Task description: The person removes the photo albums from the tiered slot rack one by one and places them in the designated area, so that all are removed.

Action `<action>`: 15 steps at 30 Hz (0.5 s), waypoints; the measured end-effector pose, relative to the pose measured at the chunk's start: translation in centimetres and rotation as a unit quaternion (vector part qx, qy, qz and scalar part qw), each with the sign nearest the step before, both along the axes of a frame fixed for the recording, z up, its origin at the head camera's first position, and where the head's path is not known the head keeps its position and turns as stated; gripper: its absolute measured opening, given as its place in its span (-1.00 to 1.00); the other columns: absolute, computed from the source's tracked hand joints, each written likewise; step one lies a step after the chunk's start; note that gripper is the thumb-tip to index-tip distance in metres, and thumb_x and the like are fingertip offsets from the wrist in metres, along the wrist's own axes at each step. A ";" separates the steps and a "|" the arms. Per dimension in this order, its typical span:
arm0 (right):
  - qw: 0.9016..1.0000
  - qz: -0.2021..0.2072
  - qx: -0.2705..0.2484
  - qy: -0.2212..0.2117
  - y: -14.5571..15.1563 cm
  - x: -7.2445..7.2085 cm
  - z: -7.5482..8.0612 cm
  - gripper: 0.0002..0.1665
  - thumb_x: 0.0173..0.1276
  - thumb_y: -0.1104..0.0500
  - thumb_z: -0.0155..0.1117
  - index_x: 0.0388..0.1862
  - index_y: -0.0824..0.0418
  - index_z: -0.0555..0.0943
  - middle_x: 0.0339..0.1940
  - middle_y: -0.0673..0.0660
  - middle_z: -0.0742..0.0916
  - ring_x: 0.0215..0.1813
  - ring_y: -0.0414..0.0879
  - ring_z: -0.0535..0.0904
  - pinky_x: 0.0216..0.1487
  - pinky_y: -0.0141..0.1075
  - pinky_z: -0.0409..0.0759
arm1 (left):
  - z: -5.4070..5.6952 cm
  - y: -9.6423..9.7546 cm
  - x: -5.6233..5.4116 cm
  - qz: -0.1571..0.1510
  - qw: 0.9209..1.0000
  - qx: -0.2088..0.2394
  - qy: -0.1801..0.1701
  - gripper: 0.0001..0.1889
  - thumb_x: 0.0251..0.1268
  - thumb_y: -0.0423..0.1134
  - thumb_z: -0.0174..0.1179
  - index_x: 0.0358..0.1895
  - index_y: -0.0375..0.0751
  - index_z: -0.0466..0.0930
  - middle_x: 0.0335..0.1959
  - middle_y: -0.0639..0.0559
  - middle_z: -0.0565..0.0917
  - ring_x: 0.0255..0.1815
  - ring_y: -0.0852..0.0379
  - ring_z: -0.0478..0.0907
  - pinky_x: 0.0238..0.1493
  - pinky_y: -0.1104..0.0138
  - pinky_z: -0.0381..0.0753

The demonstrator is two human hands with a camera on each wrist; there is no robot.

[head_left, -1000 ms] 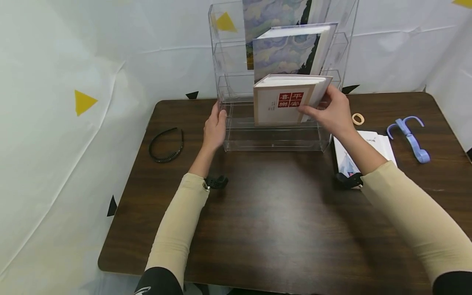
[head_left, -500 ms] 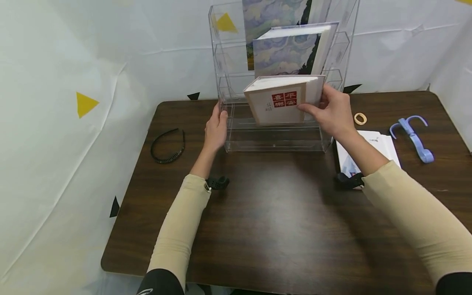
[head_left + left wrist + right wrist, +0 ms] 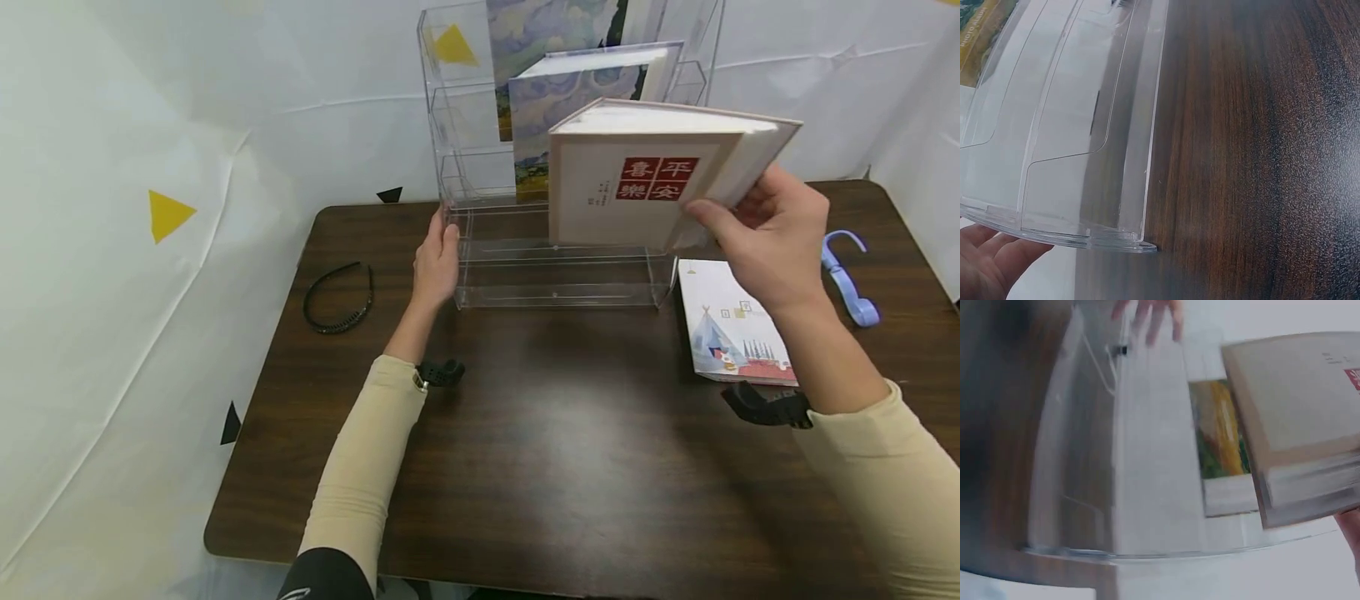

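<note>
My right hand (image 3: 783, 229) pinches a cream hardcover book (image 3: 600, 187) with a red panel of white characters on its cover, thumb on the front and fingers behind. The book is raised in front of a clear acrylic rack (image 3: 555, 296), its cover slightly splayed. In the right wrist view the book (image 3: 1297, 400) fills the right side. My left hand (image 3: 437, 262) rests against the rack's left side. In the left wrist view its fingers (image 3: 1019, 256) lie along the outside of the clear side panel, reaching up to its edge.
Painted-cover albums (image 3: 547, 108) stand in the rack's upper tiers. A white book with a tent picture (image 3: 731, 325) lies on the dark wooden table (image 3: 525, 467), right of the rack. Beyond it is a blue curved hook-like piece (image 3: 843, 279); a black headband (image 3: 337, 300) lies at left.
My right hand has lifted the cream book up and to the right, out of the rack's front tier and closer to me. My left hand stays at the rack's side.
</note>
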State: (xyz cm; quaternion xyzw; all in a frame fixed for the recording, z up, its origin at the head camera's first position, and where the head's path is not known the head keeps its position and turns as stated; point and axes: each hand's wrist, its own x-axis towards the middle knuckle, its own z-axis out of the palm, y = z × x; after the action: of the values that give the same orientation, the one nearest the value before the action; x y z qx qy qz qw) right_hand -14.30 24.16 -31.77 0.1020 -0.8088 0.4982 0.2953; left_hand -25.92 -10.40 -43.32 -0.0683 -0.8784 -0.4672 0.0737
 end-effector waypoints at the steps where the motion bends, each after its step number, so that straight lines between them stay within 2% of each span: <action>1: 1.000 0.009 -0.021 -0.014 0.2 0.6 -0.3 -0.48 0.18 0.43 0.42 0.16 0.28 0.62 0.01 0.12 0.75 -0.02 -0.27 0.68 -0.07 -0.45 0.58 | 0.1 0.0 0.0 0.000 1.000 0.001 0.002 -0.47 0.61 0.01 -0.29 0.55 0.03 0.11 0.32 -0.14 0.48 0.28 -0.19 0.43 0.18 -0.14 0.35; 5: 0.992 0.032 -0.044 -0.115 0.9 3.1 -2.7 -0.47 0.27 0.37 0.38 0.24 0.30 0.55 0.00 -0.03 0.73 -0.02 -0.27 0.67 -0.10 -0.49 0.57 | 0.2 0.0 0.0 0.000 1.000 0.006 0.008 -0.47 0.61 0.00 -0.28 0.54 0.01 0.12 0.29 -0.16 0.50 0.26 -0.20 0.44 0.16 -0.15 0.36; 8: 0.973 0.045 -0.014 -0.228 1.4 5.0 -5.3 -0.48 0.37 0.23 0.33 0.26 0.36 0.50 -0.03 0.02 0.73 -0.13 -0.33 0.65 -0.21 -0.49 0.57 | 0.2 0.0 0.0 0.002 1.000 0.004 0.004 -0.47 0.62 0.00 -0.28 0.55 0.01 0.12 0.30 -0.16 0.50 0.26 -0.18 0.44 0.16 -0.13 0.37; 10: 0.947 0.067 -0.003 -0.313 1.9 6.3 -7.2 -0.42 0.42 0.10 0.28 0.30 0.40 0.45 0.00 0.15 0.73 -0.17 -0.34 0.64 -0.24 -0.46 0.57 | 0.1 0.0 0.0 0.003 1.000 0.000 0.001 -0.47 0.62 0.01 -0.29 0.55 0.01 0.11 0.31 -0.16 0.49 0.28 -0.18 0.43 0.17 -0.13 0.36; 12: 0.916 0.094 0.004 -0.389 2.3 7.6 -9.0 -0.34 0.46 0.00 0.22 0.33 0.44 0.40 0.03 0.29 0.71 -0.19 -0.31 0.64 -0.25 -0.40 0.58 | 0.0 0.0 0.0 0.002 1.000 -0.001 0.001 -0.46 0.62 0.01 -0.29 0.55 0.00 0.10 0.32 -0.17 0.47 0.29 -0.19 0.42 0.19 -0.13 0.34; 13: 0.899 0.109 -0.005 -0.423 2.5 8.2 -9.8 -0.30 0.47 -0.03 0.20 0.34 0.46 0.36 0.04 0.35 0.69 -0.19 -0.27 0.64 -0.25 -0.36 0.59 | 0.0 0.1 0.1 0.001 1.000 -0.002 0.001 -0.46 0.62 0.01 -0.30 0.56 0.00 0.09 0.33 -0.17 0.47 0.30 -0.19 0.41 0.19 -0.13 0.34; 15: 0.866 0.134 -0.037 -0.480 2.8 9.4 -11.2 -0.26 0.49 -0.04 0.17 0.37 0.49 0.31 0.02 0.31 0.70 -0.18 -0.18 0.67 -0.21 -0.30 0.60 | 0.0 0.1 0.1 0.001 1.000 -0.001 0.000 -0.46 0.62 0.01 -0.30 0.56 0.01 0.09 0.35 -0.17 0.45 0.31 -0.19 0.39 0.21 -0.13 0.32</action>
State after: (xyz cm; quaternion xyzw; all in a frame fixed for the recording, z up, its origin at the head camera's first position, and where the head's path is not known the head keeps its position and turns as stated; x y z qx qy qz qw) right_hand -4.89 26.97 -43.00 -0.0529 -0.8103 0.5500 -0.1955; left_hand -25.78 -10.31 -43.32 -0.0672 -0.8792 -0.4658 0.0744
